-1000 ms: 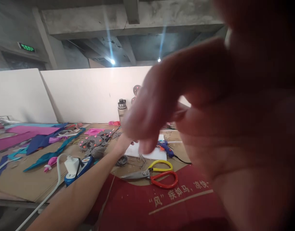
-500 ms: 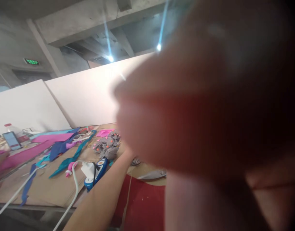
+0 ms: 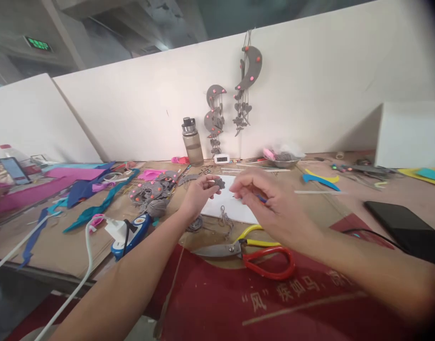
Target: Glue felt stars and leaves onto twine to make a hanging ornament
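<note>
Two hands: the left hand (image 3: 198, 193) and the right hand (image 3: 265, 199) come close together above the table (image 3: 61, 265), near each other but apart.
Thing held: a small grey felt piece (image 3: 220, 182) with a lobed edge, raised just over the far edge of a white sheet (image 3: 235, 210), between the two hands.
Left fingers: thumb and forefinger pinch the felt piece from its left side; the rest curl in.
Right fingers: curled in, thumb drawn to the forefinger just right of the felt piece; a bit of blue shows under them, and whether they hold it cannot be told.
On the sheet: a tangle of grey string (image 3: 225, 220) at its near edge.
Near side: scissors (image 3: 251, 251) with one yellow and one red handle, lying on red cardboard (image 3: 274, 303).
Left of the arms: a heap of grey felt shapes (image 3: 149, 195) with pink dots, a blue power strip (image 3: 132, 232), coloured strips of cloth (image 3: 96, 208).
Far side: a bottle (image 3: 192, 141) and grey moon hangings (image 3: 249, 76) against the white wall.
Right: a metal bowl (image 3: 283, 162) and a black tablet (image 3: 405, 229).
</note>
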